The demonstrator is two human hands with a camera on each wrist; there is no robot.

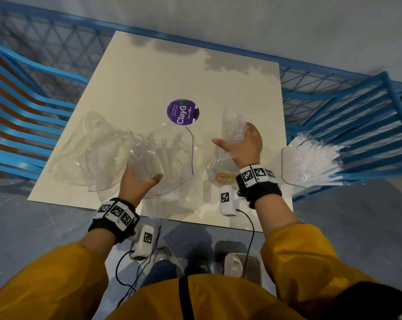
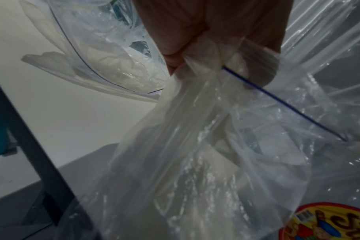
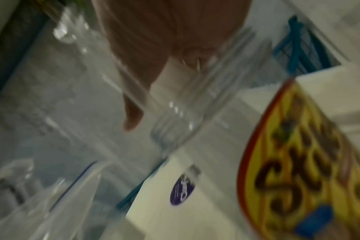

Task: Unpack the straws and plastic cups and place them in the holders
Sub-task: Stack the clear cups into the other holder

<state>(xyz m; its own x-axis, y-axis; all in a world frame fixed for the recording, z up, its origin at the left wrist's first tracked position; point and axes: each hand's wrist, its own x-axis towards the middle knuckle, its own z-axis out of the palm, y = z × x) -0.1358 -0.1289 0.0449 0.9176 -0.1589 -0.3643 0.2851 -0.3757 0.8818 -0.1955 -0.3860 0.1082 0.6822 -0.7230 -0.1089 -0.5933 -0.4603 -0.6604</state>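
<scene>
Blue slatted chairs and a blue mesh fence ring a square cream surface, smooth and faintly glossy, with a round purple sticker near its middle. Crumpled clear plastic covers the near half: a large limp zip bag edged with a thin dark-blue seal line, and an emptier, wrinkled bag lying to its left. The left hand has its fingers curled round a gathered fold of the zip bag's film, and the left wrist view shows the blue seal line running out from under that grip. The right hand clutches a stack of clear plastic cups wrapped in crinkly film, raised above the surface; a yellow and red label shows on the wrapper below the wrist. Thin white straws, fanned out like a brush in their clear sleeve, lie at the surface's right edge, jutting past it toward the chair on that side
</scene>
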